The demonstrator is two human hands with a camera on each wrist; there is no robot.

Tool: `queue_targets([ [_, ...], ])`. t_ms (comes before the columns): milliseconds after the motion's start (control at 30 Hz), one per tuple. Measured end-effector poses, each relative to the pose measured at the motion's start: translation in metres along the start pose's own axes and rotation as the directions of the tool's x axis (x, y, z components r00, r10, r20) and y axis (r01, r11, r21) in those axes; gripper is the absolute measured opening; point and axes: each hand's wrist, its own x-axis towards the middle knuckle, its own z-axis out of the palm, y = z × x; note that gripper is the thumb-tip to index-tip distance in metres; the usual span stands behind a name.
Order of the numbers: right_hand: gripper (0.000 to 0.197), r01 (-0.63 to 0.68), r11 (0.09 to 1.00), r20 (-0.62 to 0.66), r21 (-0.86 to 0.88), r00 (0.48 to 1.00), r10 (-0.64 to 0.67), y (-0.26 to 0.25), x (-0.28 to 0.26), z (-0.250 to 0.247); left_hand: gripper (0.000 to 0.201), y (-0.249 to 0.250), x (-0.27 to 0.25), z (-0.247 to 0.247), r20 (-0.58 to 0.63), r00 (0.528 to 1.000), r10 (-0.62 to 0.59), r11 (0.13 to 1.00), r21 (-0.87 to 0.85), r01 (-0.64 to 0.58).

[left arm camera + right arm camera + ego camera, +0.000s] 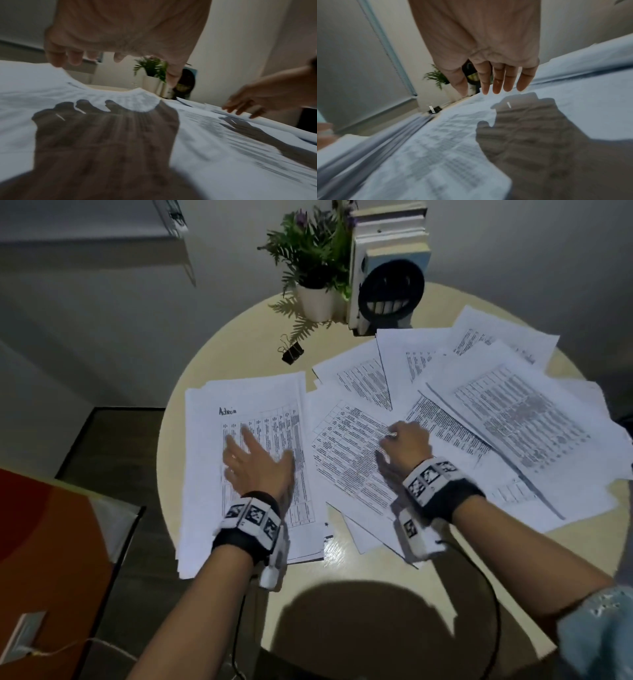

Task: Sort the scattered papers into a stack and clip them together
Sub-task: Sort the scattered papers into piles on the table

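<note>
Round table [394,570] as landmark. Left hand [255,462], fingers spread, just above stack [205,460] at table's left. Right hand [406,440], fingers straight, over scattered papers [507,412] at right. Binder clip [291,350] near table's far edge beside potted plant [313,268].

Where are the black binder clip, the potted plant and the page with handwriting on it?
binder clip [292,351], head view, black body.
potted plant [317,302], head view, white pot.
handwritten page [253,402], head view, blank upper margin.
</note>
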Motion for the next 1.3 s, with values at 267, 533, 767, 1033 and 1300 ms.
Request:
queue_targets([
  [267,0.027,-0.068,0.979,0.085,-0.194,0.993,0.086,0.044,0.029,-0.038,0.105,0.046,-0.024,0.055,0.226,0.969,-0.1,0.955,0.296,0.029],
  [533,0.022,0.265,0.949,0.325,-0.17,0.924,-0.2,0.023,-0.019,0.002,0.09,0.036,-0.017,0.038,0.096,0.994,0.054,0.973,0.217,-0.073],
  [767,0.008,0.091,0.981,0.081,0.169,0.991,-0.106,0.064,0.0,-0.09,0.076,0.053,-0.026,0.047,0.216,0.976,-0.034,0.973,0.229,-0.017],
  [1033,0.015,-0.134,0.991,-0.05,-0.006,0.99,0.133,0.173,0.059,-0.194,0.058,0.148,-0.025,0.105,0.159,0.961,0.225,0.947,0.196,-0.254],
  [1300,0.074,-0.174,0.931,-0.028,-0.32,0.984,0.174,0.241,0.105,-0.219,0.051,0.19,-0.008,0.137,0.262,0.959,0.105,0.992,0.033,-0.118],
])
